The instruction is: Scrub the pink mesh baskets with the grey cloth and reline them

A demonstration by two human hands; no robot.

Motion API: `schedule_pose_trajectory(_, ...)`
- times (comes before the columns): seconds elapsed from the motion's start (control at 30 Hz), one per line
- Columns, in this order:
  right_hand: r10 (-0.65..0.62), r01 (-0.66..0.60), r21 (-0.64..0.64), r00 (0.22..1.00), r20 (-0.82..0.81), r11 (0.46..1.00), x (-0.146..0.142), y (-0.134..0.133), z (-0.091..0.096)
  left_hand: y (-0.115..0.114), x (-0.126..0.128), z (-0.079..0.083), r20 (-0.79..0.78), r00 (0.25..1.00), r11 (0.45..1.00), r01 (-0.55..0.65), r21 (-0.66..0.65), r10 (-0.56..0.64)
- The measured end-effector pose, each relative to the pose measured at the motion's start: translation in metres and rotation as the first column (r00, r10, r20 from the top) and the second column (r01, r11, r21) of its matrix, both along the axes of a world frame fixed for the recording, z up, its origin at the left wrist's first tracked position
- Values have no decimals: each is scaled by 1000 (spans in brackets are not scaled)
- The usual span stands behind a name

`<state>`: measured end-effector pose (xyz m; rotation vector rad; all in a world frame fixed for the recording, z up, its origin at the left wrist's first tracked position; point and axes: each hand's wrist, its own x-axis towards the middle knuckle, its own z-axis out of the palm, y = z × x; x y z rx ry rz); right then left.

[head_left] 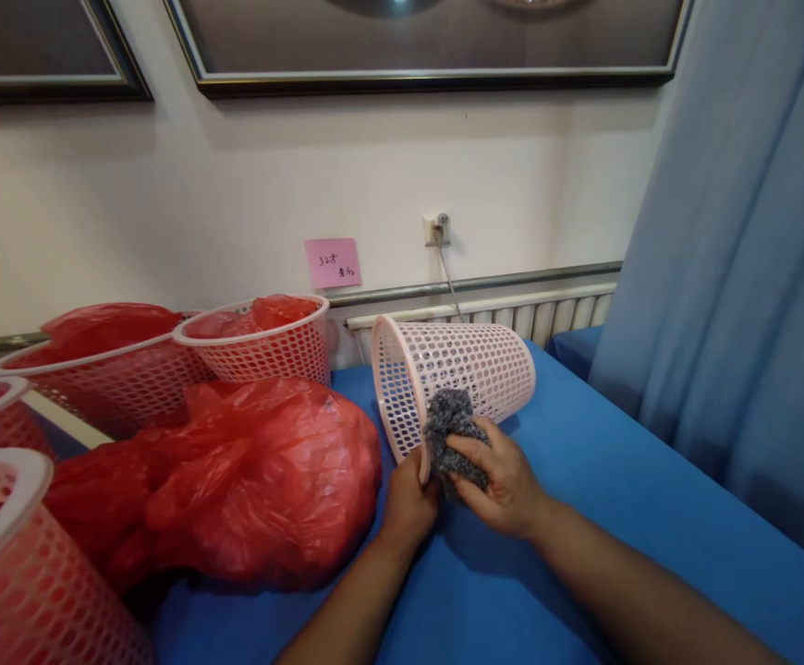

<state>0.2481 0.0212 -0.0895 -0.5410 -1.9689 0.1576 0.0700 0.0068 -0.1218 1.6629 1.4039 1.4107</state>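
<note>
A pale pink perforated plastic basket (475, 356) lies on its side on the blue surface (568, 462), its mouth facing left. My left hand (408, 503) grips the near edge of its rim, with the fingertips partly hidden inside. In my right hand (505, 480) is a bunched dark grey cloth (452, 425), pressed against the basket's outer wall close to the rim. Left of my left hand rests a full, crumpled red plastic bag (284, 480), a little apart from it.
Several pink baskets with red bags in them stand on the left, among them a near one (42, 573) and one by the wall (263, 356). A radiator (554, 314) runs along the wall beneath a socket (436, 231). A blue curtain (741, 259) hangs at right.
</note>
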Motion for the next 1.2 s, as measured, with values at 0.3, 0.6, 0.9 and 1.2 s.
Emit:
schedule_pose_trajectory(0.3,-530,407,-418,814,-237,812,52,85,-28,-1,-3,-1,112,993,999,-33,-3,34)
schedule_pose_trajectory(0.6,-474,403,-323,863,-178,856,47,75,-22,6,-5,-15,-207,978,1000,-18,-4,17)
schedule_pose_trajectory(0.9,-1,-23,118,980,201,993,17,16,5,-6,2,12,53,999,1000,7,9,-7)
schedule_pose_trajectory(1.2,-702,398,-680,669,-246,617,85,116,-29,4,-6,-12,-93,996,999,1,-40,-4)
